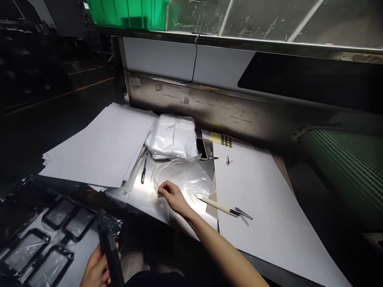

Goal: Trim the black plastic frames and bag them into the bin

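At the lower left, my left hand [96, 268] is closed around a black frame-like part [110, 249], seen nearly edge-on. My right hand [173, 196] reaches over the metal tabletop [143, 201], its thumb and forefinger pinching the edge of a clear plastic bag [182, 175]. That bag lies flat in front of a tied bundle of clear bags [174, 135]. To the right of the right hand rests a cream-handled craft knife [220, 206], and a black pen [144, 169] lies to its left.
Black frames in clear bags [50, 263] lie at lower left. A stack of white sheets [98, 147] covers the table's left side; white paper [269, 207] covers the right. A phone [202, 148] and yellow label sheet [221, 139] sit behind. A green bin [128, 14] stands above.
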`<state>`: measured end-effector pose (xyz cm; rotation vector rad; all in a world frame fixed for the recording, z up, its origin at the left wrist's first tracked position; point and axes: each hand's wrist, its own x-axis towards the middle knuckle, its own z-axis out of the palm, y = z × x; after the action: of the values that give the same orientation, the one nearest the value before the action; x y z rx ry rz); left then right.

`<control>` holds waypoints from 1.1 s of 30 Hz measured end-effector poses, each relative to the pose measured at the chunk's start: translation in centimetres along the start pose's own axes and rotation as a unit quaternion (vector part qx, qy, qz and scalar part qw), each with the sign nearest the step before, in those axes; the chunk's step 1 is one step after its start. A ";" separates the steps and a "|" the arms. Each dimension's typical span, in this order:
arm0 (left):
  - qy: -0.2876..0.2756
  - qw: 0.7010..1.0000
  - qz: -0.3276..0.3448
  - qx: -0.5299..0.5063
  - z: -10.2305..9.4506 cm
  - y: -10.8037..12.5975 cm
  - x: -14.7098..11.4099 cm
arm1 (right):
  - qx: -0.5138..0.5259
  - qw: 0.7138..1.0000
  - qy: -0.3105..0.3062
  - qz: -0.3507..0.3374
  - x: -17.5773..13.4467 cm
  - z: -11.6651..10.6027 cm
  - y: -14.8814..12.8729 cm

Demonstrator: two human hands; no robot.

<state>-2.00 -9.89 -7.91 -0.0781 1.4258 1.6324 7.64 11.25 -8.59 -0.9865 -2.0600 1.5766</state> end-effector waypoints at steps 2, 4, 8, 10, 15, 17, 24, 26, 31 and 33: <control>-0.024 1.000 0.012 -0.001 1.8 0.2 0.5 | 0.054 0.998 -0.030 -0.004 -2.0 0.8 -1.2; -0.039 0.999 0.023 -0.002 3.3 0.3 0.5 | 0.094 0.994 -0.062 -0.003 -4.0 1.8 -2.3; -0.054 0.998 0.027 0.004 4.4 -0.2 -0.8 | 0.127 0.983 -0.131 0.000 -7.0 3.4 -3.9; -0.041 0.999 0.022 0.005 3.8 -0.9 -1.8 | 0.120 0.978 -0.169 -0.006 -8.0 3.7 -4.3; 0.043 0.998 0.034 -0.031 0.1 -2.7 -3.9 | 0.250 0.928 -0.272 0.054 -9.0 4.0 -3.8; 0.088 0.994 0.054 -0.047 -1.9 -2.9 -4.4 | 0.377 0.878 -0.276 0.102 -8.6 4.2 -3.5; 0.136 0.986 0.085 -0.054 -10.1 -1.6 -7.9 | 0.472 0.835 -0.246 0.136 -6.5 7.7 -5.4; 0.127 0.988 0.081 -0.041 -12.2 -0.5 -9.1 | 0.449 0.845 -0.257 0.135 -5.8 9.3 -6.2; 0.112 0.985 0.043 0.120 -14.6 2.4 -10.0 | 0.359 0.869 -0.318 0.118 -4.0 14.0 -8.5; 0.088 0.982 0.052 0.158 -14.6 3.0 -9.0 | 0.317 0.874 -0.352 0.108 -3.5 15.9 -9.6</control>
<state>-6.27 -26.54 -5.12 0.0370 1.8364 1.4908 -3.28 -3.46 -4.00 -0.4217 -1.5791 2.7921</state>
